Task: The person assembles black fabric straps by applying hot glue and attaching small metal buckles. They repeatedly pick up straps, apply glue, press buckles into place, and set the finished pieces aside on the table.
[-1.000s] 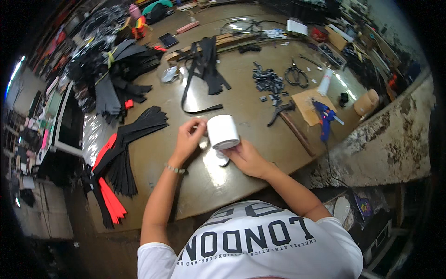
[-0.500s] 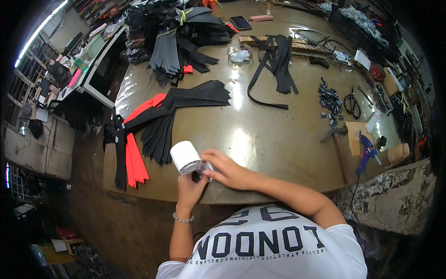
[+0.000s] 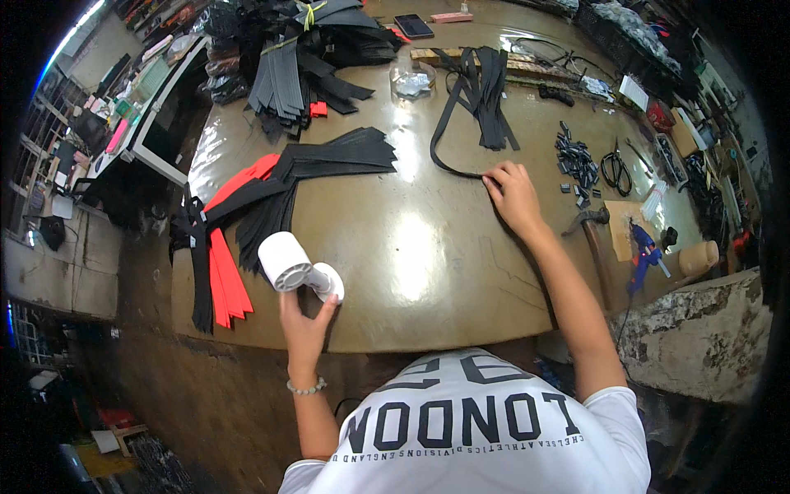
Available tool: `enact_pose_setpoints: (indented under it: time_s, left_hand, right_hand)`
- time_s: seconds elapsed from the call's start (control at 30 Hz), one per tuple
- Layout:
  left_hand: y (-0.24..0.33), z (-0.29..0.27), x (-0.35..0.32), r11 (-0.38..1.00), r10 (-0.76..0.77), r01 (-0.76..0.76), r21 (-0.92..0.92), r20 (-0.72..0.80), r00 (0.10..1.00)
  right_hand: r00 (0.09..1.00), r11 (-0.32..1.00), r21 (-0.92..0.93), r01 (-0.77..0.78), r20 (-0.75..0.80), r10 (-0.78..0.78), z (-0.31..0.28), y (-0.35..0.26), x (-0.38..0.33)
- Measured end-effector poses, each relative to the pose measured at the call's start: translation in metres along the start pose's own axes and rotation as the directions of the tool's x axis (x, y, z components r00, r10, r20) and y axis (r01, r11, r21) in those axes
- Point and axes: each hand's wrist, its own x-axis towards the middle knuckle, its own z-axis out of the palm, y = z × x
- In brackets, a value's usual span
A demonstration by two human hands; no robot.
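My left hand (image 3: 304,331) grips a small white fan-like device (image 3: 283,255) near the table's front left edge. It has a drum-shaped head with a slotted face, joined by a short neck to a round base. Some of my left fingers are hidden behind it. Farther forward and to the right, my right hand (image 3: 515,199) pinches the free end of a black strap (image 3: 439,146). That strap curves back to a bundle of black straps (image 3: 491,99) lying on the table.
Black and red strips (image 3: 226,284) lie at the left, below a large heap of dark strips (image 3: 280,82). At the right are small black pieces (image 3: 578,160), scissors (image 3: 615,170), a hammer (image 3: 597,247) and a blue glue gun (image 3: 646,251). A phone (image 3: 414,26) lies at the back.
My right hand has left the white device and reached forward and right to the strap end. My left hand has moved slightly left with the device, whose round base now shows.
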Motion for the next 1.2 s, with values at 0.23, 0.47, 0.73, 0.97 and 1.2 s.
enact_pose_setpoints:
  time_s: [0.23,0.47,0.73,0.97,1.2]
  left_hand:
    - [0.037,0.004,-0.053,0.762,-0.211,0.163,-0.627,-0.002,0.977]
    - [0.103,0.090,-0.022,0.642,-0.098,0.599,-0.479,0.724,0.683]
    - [0.103,0.088,-0.021,0.943,0.294,-0.090,-0.319,0.680,0.672]
    - [0.101,0.093,-0.052,0.900,0.375,-0.434,-0.032,0.563,0.736]
    - [0.098,0.094,-0.057,0.898,0.391,-0.440,-0.017,0.490,0.779]
  right_hand:
    - [0.760,0.215,0.731,-0.648,0.638,0.121,-0.033,-0.047,-0.051]
    - [0.650,-0.221,0.644,-0.732,0.758,0.054,-0.040,-0.091,-0.125]
    - [0.555,0.178,0.571,-0.801,0.821,-0.138,-0.054,-0.054,-0.068]
    - [0.819,0.668,0.670,-0.324,0.552,-0.156,-0.003,0.004,0.051]
    - [0.981,0.948,0.295,-0.121,0.180,0.069,0.026,-0.013,0.063]
